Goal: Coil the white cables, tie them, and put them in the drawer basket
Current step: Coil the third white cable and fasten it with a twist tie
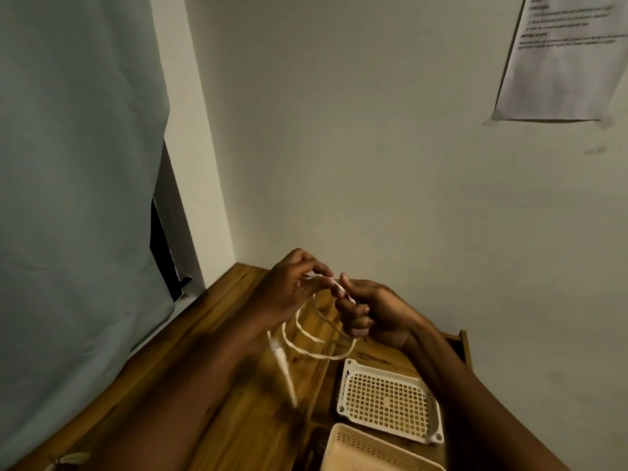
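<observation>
A white cable (pixel 319 338) is held in the air between both hands above a wooden desk (pixel 238 385). One strand is pinched at the fingertips of the left hand (pixel 289 287), and the loops are gripped in the curled fingers of the right hand (pixel 367 314). Below the fingers, two or three slack loops hang, and a loose tail with a plug end trails down past the left wrist, blurred.

The coil could be lost if either pinch is eased before a tie is made, since the loops are only lightly gathered and would spring apart. The hanging tail could be caught on the desk edge or swung into the loops, so that a tangle is formed. The white basket (pixel 390 399) lies below the right hand in the open drawer, with a beige basket (pixel 373 450) nearer; a coil released untied there would be expected to unwind.
</observation>
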